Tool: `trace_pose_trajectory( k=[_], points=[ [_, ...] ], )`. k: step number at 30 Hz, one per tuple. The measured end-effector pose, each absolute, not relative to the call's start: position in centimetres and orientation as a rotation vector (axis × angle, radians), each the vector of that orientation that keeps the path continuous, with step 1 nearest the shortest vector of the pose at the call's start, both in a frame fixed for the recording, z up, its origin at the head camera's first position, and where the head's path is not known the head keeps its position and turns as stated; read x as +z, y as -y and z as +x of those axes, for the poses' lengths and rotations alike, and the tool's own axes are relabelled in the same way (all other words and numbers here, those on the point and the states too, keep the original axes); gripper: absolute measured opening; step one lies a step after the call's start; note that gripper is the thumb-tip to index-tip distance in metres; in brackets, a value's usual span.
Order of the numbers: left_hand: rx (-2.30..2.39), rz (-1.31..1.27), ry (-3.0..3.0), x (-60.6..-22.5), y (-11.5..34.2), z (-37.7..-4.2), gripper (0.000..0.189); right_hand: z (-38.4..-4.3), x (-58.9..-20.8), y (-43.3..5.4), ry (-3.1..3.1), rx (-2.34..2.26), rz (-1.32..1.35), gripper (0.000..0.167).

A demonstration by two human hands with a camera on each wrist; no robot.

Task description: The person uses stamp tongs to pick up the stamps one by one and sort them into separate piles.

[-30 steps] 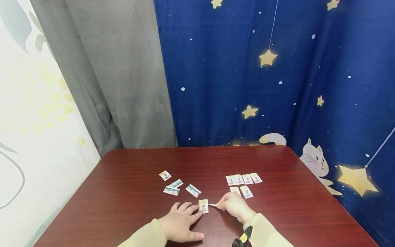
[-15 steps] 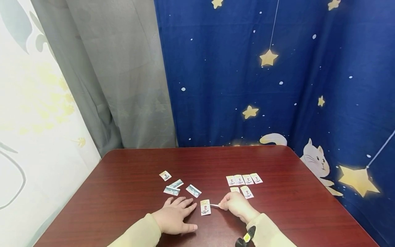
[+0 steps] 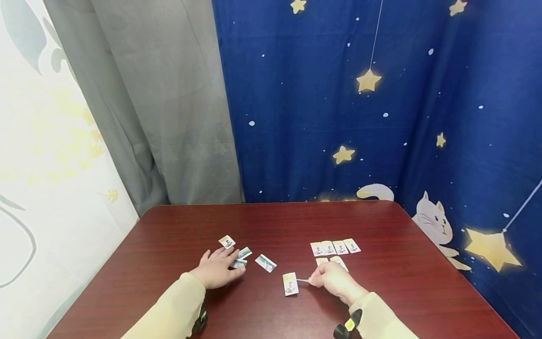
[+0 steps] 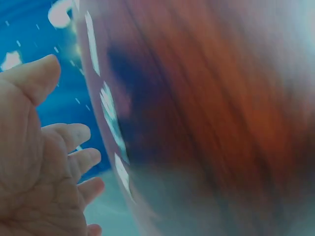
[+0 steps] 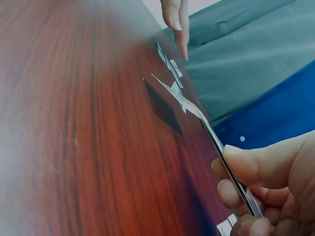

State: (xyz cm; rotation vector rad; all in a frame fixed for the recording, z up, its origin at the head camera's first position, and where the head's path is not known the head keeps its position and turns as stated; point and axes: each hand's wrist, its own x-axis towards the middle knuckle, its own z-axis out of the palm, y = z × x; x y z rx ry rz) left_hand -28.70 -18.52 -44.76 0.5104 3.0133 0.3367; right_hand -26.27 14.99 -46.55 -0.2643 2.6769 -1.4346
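My right hand (image 3: 336, 283) pinches slim metal tweezers (image 5: 212, 133) between thumb and fingers. The tweezers' tips grip the edge of a small picture card (image 3: 290, 284); in the right wrist view the card hangs over the table with its shadow beneath. My left hand (image 3: 217, 270) is spread over the left group of cards, partly covering a bluish card (image 3: 239, 264); whether it touches them I cannot tell. Another bluish card (image 3: 244, 253) overlaps that one. A figure card (image 3: 227, 242) lies just beyond the left fingertips, and a separate bluish card (image 3: 266, 263) lies to their right.
On the right, several figure cards (image 3: 328, 247) stand in a neat row on the dark red table (image 3: 178, 226). A shorter second row (image 3: 339, 262) lies in front of it, partly hidden by my right hand. Curtains (image 3: 313, 94) hang behind the table.
My left hand has let go of the card it was touching and moved left and away, over the left group. The tweezers and gripped card have shifted slightly right.
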Motion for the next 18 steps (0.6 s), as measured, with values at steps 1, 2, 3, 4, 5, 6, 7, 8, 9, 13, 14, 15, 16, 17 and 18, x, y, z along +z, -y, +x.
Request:
trace_pose_trajectory(
  k=[1,2,3,4,5,6,7,8,9,13,14,15,16,17,18],
  points=[
    [0.335,0.476,-3.008,-44.7,18.8,-29.1,0.068,-26.3,-46.5,-15.1,-2.671,-1.443,-0.270,0.007],
    [0.331,0.446,-3.003,-44.7,19.0,-29.4,0.068,-26.3,-46.5,-15.3,-2.666,-1.451,-0.277,0.007],
    [0.331,0.434,-3.003,-44.9,19.3,-29.9,0.068,-26.4,-46.5,-15.5,-2.665,-1.458,-0.284,0.007],
    [0.329,0.410,-2.995,-44.8,19.4,-30.2,0.067,-26.4,-46.5,-15.7,-2.664,-1.463,-0.287,0.007],
    [0.326,0.391,-2.991,-44.8,19.6,-30.6,0.067,-26.5,-46.4,-15.9,-2.666,-1.462,-0.293,0.007],
    [0.327,0.373,-2.989,-44.8,19.7,-30.9,0.066,-26.5,-46.4,-16.1,-2.666,-1.461,-0.292,0.007],
    [0.327,0.350,-2.983,-44.8,19.8,-31.3,0.065,-26.6,-46.4,-16.3,-2.670,-1.454,-0.286,0.007],
    [0.325,0.333,-2.982,-44.9,19.9,-31.6,0.064,-26.7,-46.4,-16.5,-2.677,-1.445,-0.286,0.007],
    [0.329,0.315,-2.981,-45.0,20.1,-31.9,0.062,-26.8,-46.4,-16.8,-2.682,-1.438,-0.283,0.007],
    [0.338,0.252,-2.962,-45.1,20.4,-32.8,0.057,-27.1,-46.2,-18.0,-2.685,-1.434,-0.269,0.006],
    [0.342,0.244,-2.956,-45.1,20.5,-32.9,0.056,-27.2,-46.1,-18.3,-2.685,-1.438,-0.265,0.006],
    [0.342,0.240,-2.949,-45.2,20.5,-33.1,0.056,-27.3,-46.1,-18.6,-2.680,-1.447,-0.255,0.006],
    [0.340,0.236,-2.941,-45.2,20.6,-33.2,0.055,-27.3,-46.0,-18.9,-2.674,-1.456,-0.247,0.006],
    [0.332,0.240,-2.934,-45.2,20.7,-33.3,0.054,-27.4,-45.9,-19.2,-2.667,-1.466,-0.238,0.006],
    [0.328,0.244,-2.927,-45.2,20.9,-33.4,0.054,-27.5,-45.8,-19.4,-2.660,-1.474,-0.231,0.006]
  ],
)
